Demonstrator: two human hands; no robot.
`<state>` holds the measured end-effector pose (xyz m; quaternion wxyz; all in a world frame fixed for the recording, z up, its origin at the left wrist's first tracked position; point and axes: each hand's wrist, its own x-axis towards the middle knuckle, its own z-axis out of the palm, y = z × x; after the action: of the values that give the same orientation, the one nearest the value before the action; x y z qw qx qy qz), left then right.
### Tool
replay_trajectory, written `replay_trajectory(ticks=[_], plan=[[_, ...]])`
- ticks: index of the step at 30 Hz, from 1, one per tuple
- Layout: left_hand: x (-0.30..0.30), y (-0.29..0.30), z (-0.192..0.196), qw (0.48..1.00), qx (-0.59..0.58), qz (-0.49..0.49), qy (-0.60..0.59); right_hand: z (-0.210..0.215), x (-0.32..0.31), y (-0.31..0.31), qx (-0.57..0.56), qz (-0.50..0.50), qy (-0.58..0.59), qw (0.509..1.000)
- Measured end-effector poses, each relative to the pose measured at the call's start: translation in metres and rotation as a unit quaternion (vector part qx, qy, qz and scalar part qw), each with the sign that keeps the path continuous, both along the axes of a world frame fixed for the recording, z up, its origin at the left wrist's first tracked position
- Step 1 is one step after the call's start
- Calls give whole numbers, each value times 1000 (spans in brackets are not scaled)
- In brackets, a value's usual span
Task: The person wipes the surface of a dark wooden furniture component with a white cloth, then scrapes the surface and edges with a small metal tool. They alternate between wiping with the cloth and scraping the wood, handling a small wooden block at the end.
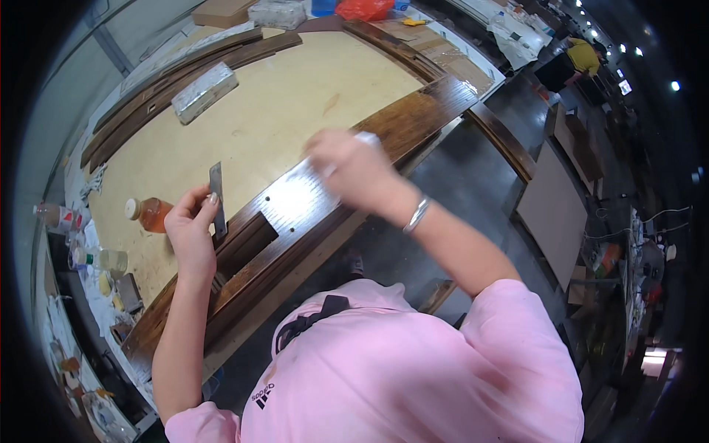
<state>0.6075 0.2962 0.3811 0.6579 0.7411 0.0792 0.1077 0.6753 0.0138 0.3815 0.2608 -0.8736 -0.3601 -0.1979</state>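
A long dark-brown wooden board with a glossy face runs diagonally across the near side of the table. It has a rectangular cut-out and small holes toward its left part. My left hand pinches a thin flat metal blade, held upright by the board's far edge near the cut-out. Over the middle of the board, my right hand is closed on a white wad, cloth or paper, cannot tell which. Motion blurs that hand, and whether the wad touches the wood is unclear.
An amber jar stands left of my left hand. On the pale tabletop lie a plastic-wrapped block and dark wooden strips. Bottles line the left side. A flat panel leans at right; a person bends farther off.
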Motion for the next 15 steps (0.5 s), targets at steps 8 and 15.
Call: replay_trajectory(ticks=[8,15], plan=[[5,-15,8,996,64,-60,21,12,79,-142,-46,-242,66,967],[56,-117,31,943,263,-187,-79,7,78,-118,-63,-280,45,957]])
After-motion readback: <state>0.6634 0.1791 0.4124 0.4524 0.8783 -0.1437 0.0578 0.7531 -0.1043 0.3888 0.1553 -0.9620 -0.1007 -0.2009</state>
